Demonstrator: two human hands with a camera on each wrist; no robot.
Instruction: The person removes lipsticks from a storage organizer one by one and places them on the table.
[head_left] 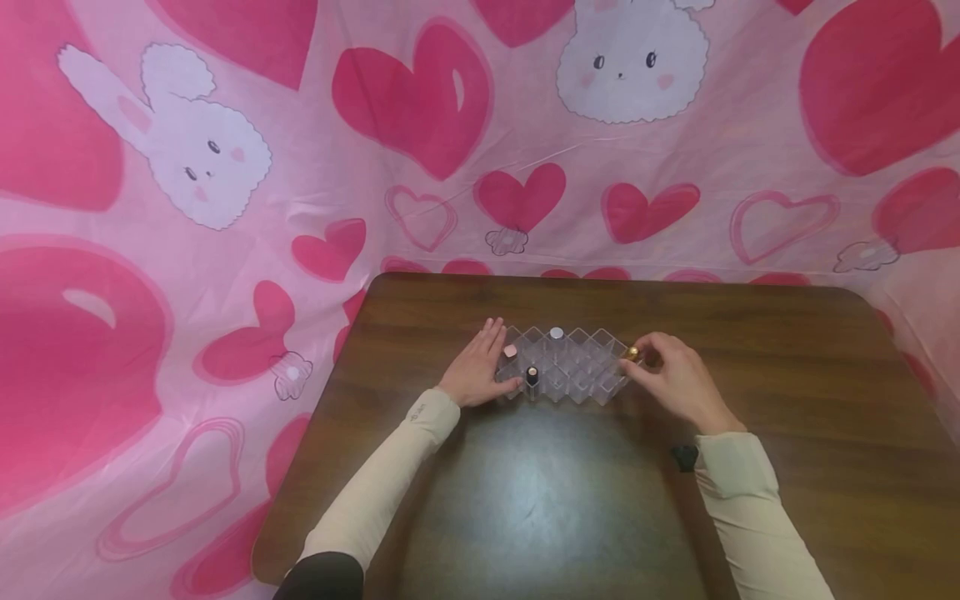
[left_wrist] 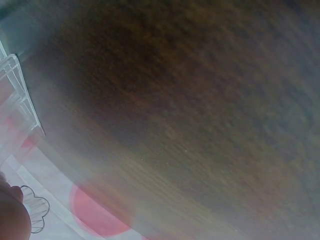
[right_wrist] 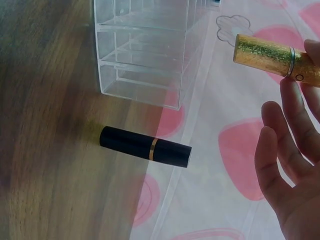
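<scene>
A clear lipstick organizer (head_left: 567,367) with diamond-shaped compartments sits on the table. It holds a pink-topped tube (head_left: 511,351) at the left, a black tube (head_left: 532,375) at the front and a white-topped tube (head_left: 557,333) at the back. My left hand (head_left: 474,367) touches the organizer's left end, fingers extended, thumb by the front side. At the opposite end, my right hand (head_left: 675,375) pinches a gold lipstick tube (right_wrist: 265,55). A black lipstick tube with a gold band (right_wrist: 145,146) appears upright on the table beside the organizer; the head view does not show it.
The brown wooden table (head_left: 540,500) has rounded corners. Pink cloth (head_left: 262,292) with hearts and rabbits hangs behind it and along its left side. A small dark object (head_left: 684,457) shows at the right wrist.
</scene>
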